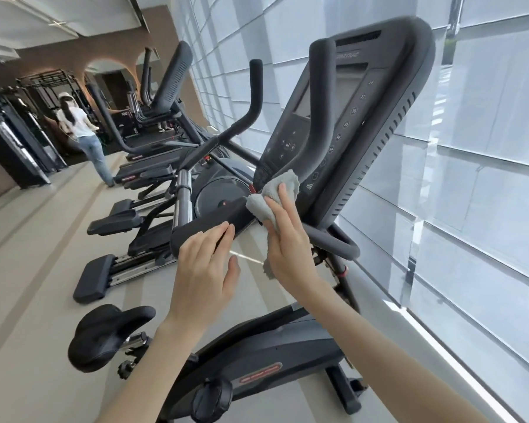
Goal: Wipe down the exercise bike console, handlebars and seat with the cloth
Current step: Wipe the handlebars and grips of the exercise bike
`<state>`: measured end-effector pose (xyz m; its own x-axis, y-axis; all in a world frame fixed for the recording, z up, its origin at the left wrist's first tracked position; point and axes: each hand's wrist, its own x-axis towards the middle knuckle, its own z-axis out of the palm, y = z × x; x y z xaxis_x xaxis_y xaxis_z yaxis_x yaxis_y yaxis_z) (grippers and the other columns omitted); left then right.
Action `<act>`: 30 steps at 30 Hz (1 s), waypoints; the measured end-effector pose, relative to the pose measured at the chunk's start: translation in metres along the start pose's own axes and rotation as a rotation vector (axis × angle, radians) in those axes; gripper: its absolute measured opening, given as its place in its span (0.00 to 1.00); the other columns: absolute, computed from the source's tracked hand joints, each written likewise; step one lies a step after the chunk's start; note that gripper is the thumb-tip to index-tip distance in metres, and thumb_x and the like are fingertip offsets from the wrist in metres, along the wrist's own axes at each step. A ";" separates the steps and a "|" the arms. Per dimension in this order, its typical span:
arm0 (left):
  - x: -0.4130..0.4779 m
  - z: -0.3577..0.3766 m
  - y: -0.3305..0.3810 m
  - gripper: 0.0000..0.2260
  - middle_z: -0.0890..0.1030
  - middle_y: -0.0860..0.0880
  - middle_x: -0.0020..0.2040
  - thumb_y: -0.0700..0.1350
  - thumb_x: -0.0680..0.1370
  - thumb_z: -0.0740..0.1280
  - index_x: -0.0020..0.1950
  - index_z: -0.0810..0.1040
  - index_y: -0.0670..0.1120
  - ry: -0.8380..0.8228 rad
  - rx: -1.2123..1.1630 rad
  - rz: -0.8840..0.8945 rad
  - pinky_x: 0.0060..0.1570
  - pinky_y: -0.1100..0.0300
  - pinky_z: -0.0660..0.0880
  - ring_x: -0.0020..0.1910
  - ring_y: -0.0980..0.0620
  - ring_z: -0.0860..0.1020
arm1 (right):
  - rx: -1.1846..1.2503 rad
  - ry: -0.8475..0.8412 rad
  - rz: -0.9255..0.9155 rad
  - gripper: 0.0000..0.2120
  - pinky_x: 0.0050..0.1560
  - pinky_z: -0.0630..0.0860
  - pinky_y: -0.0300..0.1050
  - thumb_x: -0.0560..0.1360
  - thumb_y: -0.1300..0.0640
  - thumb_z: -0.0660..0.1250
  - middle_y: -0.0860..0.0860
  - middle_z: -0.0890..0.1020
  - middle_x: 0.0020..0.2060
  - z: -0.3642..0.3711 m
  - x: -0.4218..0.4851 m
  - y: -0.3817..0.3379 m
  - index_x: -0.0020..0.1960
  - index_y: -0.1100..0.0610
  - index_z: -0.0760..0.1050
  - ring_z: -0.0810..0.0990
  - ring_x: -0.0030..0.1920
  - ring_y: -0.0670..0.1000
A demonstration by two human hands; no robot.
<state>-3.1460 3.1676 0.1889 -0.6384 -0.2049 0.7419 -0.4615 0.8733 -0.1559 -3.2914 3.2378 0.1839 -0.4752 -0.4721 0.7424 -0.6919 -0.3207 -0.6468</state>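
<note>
Grey cloth [272, 195], centre frame, pressed flat-fingered by right hand [284, 242] against handlebar [202, 228] base under console [348, 117]; left hand [203, 270], fingers straight, rests on handlebar end, apparently steadying it for the wipe.

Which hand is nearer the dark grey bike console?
Right hand presses the grey cloth at the console's lower edge. Left hand rests on the black padded handlebar, farther away.
</note>
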 end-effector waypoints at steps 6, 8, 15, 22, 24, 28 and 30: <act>-0.008 0.003 -0.007 0.18 0.76 0.41 0.63 0.42 0.78 0.60 0.66 0.74 0.37 0.022 -0.048 -0.001 0.68 0.51 0.61 0.62 0.46 0.71 | -0.198 0.053 -0.174 0.14 0.73 0.58 0.53 0.80 0.63 0.57 0.57 0.68 0.69 -0.044 0.075 -0.008 0.64 0.63 0.71 0.60 0.73 0.53; -0.011 0.002 -0.013 0.18 0.76 0.42 0.63 0.42 0.78 0.61 0.66 0.74 0.37 0.041 -0.062 -0.011 0.70 0.53 0.59 0.63 0.46 0.71 | -0.368 -0.026 -0.220 0.13 0.73 0.53 0.58 0.80 0.60 0.57 0.57 0.72 0.66 -0.054 0.101 -0.004 0.62 0.62 0.73 0.64 0.71 0.56; -0.024 0.002 -0.045 0.16 0.78 0.42 0.61 0.41 0.78 0.61 0.64 0.76 0.37 0.134 -0.162 -0.013 0.69 0.51 0.62 0.61 0.46 0.73 | -0.742 -0.123 -0.289 0.12 0.67 0.62 0.50 0.79 0.60 0.58 0.56 0.82 0.42 -0.033 0.096 0.003 0.42 0.64 0.76 0.79 0.48 0.58; -0.029 0.012 -0.084 0.14 0.80 0.43 0.57 0.39 0.76 0.63 0.61 0.79 0.39 0.195 -0.310 0.106 0.68 0.52 0.64 0.58 0.49 0.74 | -0.740 -0.100 -0.233 0.11 0.63 0.60 0.38 0.79 0.61 0.59 0.55 0.82 0.40 0.013 0.060 -0.025 0.43 0.63 0.78 0.77 0.48 0.56; -0.030 0.016 -0.093 0.14 0.80 0.44 0.57 0.39 0.76 0.63 0.61 0.79 0.40 0.202 -0.356 0.157 0.68 0.51 0.65 0.58 0.49 0.75 | -0.724 -0.092 -0.158 0.10 0.61 0.60 0.37 0.78 0.63 0.59 0.56 0.82 0.44 0.022 0.053 -0.034 0.45 0.64 0.77 0.76 0.51 0.56; -0.030 0.024 -0.105 0.14 0.81 0.44 0.56 0.40 0.77 0.62 0.62 0.79 0.40 0.188 -0.429 0.250 0.66 0.50 0.68 0.57 0.49 0.77 | -0.634 -0.066 0.033 0.13 0.49 0.67 0.45 0.79 0.56 0.56 0.50 0.78 0.42 0.023 0.055 -0.054 0.44 0.61 0.75 0.74 0.46 0.53; -0.029 0.026 -0.112 0.15 0.81 0.45 0.57 0.41 0.78 0.60 0.62 0.79 0.40 0.171 -0.485 0.295 0.65 0.50 0.68 0.57 0.49 0.78 | -0.679 0.028 0.013 0.13 0.55 0.68 0.49 0.79 0.54 0.55 0.47 0.75 0.39 0.016 0.073 -0.062 0.44 0.59 0.75 0.71 0.43 0.48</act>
<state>-3.0915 3.0642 0.1675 -0.5699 0.1162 0.8135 0.0802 0.9931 -0.0856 -3.2747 3.2102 0.2749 -0.4932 -0.4481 0.7456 -0.8696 0.2760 -0.4094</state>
